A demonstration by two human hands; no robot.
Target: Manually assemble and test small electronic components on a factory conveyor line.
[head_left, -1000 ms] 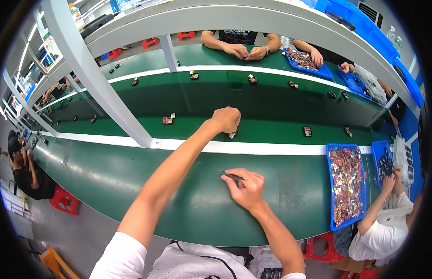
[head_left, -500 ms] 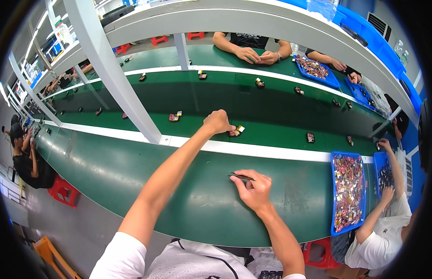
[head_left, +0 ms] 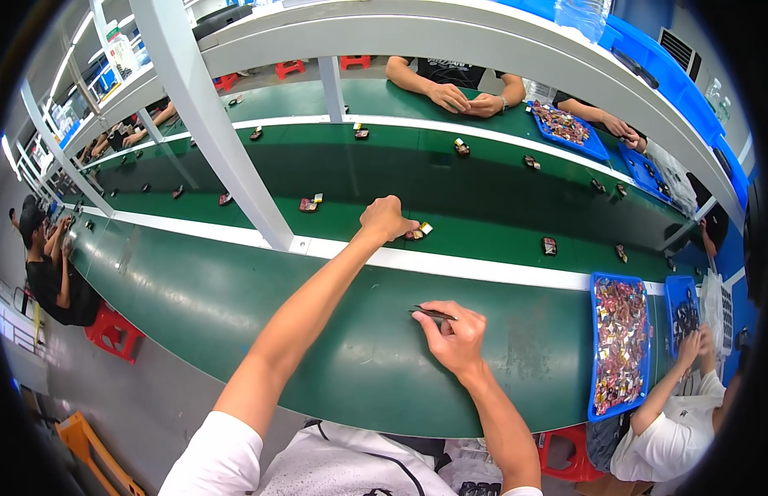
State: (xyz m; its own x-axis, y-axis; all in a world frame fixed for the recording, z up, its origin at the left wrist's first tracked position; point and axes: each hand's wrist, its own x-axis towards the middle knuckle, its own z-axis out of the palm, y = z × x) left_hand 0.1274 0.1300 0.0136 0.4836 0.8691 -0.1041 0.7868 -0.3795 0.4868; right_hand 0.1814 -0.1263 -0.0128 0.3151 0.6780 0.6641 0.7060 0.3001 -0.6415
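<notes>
My left hand (head_left: pixel 385 220) reaches over the white rail to the green belt. Its fingers are closed at the left edge of a small dark-red and black piece with a yellow and white tab (head_left: pixel 418 231); the grip itself is partly hidden. My right hand (head_left: pixel 458 338) is above the near green table, closed in a pinch on dark tweezers (head_left: pixel 436 313). The tweezers' tips point left, touching nothing. Similar small pieces lie along the belt, one (head_left: pixel 309 204) left of my left hand and another (head_left: pixel 550 246) to its right.
A blue tray (head_left: pixel 594 355) heaped with small colourful parts stands at the right, beside a second blue tray (head_left: pixel 675 285) of black parts. A grey post (head_left: pixel 223 140) and overhead shelf (head_left: pixel 417 37) frame the belt. Co-workers sit across, at right and far left.
The view has shifted slightly. Pieces on the belt have moved a little left against the post, my left hand along with its piece. The co-worker at right has drawn a hand back from the belt.
</notes>
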